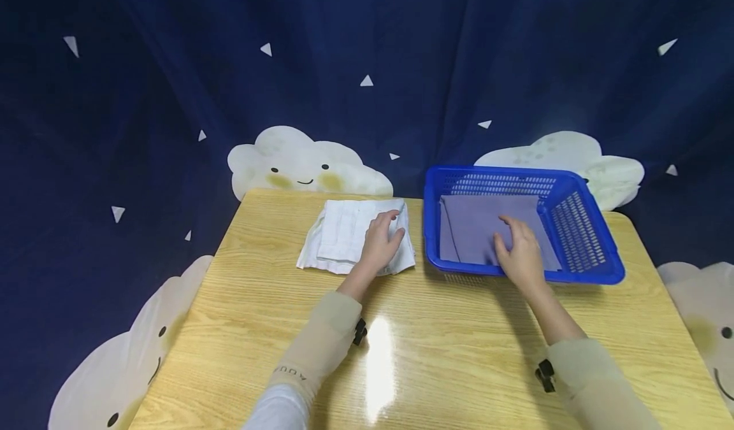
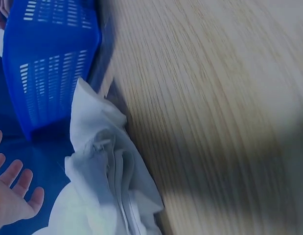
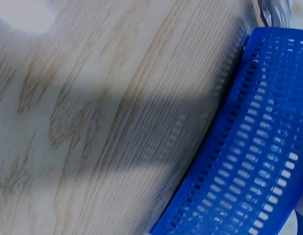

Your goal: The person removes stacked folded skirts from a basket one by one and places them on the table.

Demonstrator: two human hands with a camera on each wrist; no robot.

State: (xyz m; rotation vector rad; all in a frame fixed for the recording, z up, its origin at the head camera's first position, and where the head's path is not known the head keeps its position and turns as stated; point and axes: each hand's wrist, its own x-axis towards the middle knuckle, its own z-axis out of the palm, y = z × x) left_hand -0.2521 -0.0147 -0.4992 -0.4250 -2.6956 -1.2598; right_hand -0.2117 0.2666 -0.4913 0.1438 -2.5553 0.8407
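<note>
A folded white cloth [image 1: 344, 232] lies on the table, with layered folds visible in the left wrist view. Over its right part hovers my left hand [image 1: 380, 242], fingers loosely spread and holding nothing. The left wrist view shows this hand [image 2: 14, 196] apart from the cloth [image 2: 104, 171]. To the right stands a blue plastic basket [image 1: 590, 226] with a folded purple cloth [image 1: 470, 223] inside. My right hand [image 1: 523, 255] is above the basket's front rim, fingers relaxed, nothing gripped. Whether its fingertips touch the purple cloth, I cannot tell. Only a sliver of it shows in the right wrist view.
Both cloth and basket are near the back edge of the wooden table [image 1: 258, 328]. A dark blue curtain [image 1: 344, 48] with clouds and triangles hangs behind it. The basket's perforated wall [image 3: 239, 147] rises beside the right wrist.
</note>
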